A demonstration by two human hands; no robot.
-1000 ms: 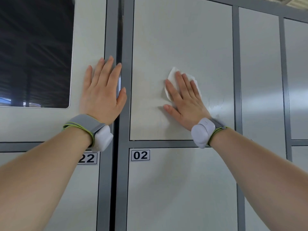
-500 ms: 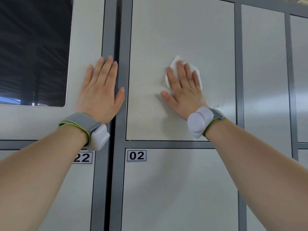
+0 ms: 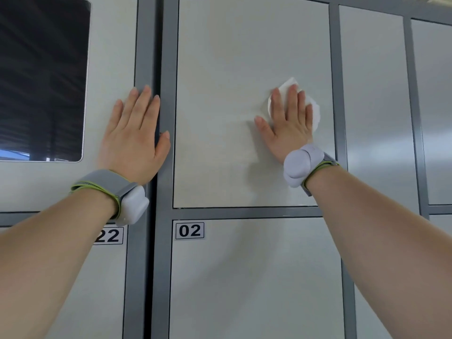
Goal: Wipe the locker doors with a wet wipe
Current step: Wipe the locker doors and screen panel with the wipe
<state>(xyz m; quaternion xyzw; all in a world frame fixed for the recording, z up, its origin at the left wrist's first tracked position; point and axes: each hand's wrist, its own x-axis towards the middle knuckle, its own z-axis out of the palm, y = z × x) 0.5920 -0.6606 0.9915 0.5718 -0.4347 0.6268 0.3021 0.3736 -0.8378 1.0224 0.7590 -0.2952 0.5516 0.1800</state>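
Note:
A pale grey locker door (image 3: 220, 69) fills the middle of the head view, framed in darker grey. My right hand (image 3: 288, 123) lies flat on its right half, fingers straight, pressing a white wet wipe (image 3: 315, 111) against the surface; the wipe shows above and to the right of my fingers. My left hand (image 3: 134, 138) rests flat with straight fingers on the panel to the left, its thumb on the grey frame post (image 3: 166, 94). Both wrists carry grey bands with white pods.
Below is a locker door labelled 02 (image 3: 189, 230), and a label ending in 22 (image 3: 110, 235) shows at lower left. A dark glass screen (image 3: 41, 77) sits in the left panel. More locker doors (image 3: 371, 106) continue to the right.
My right hand has slid the wipe to the right across the door, towards its right edge. My left hand has stayed in place on the left panel.

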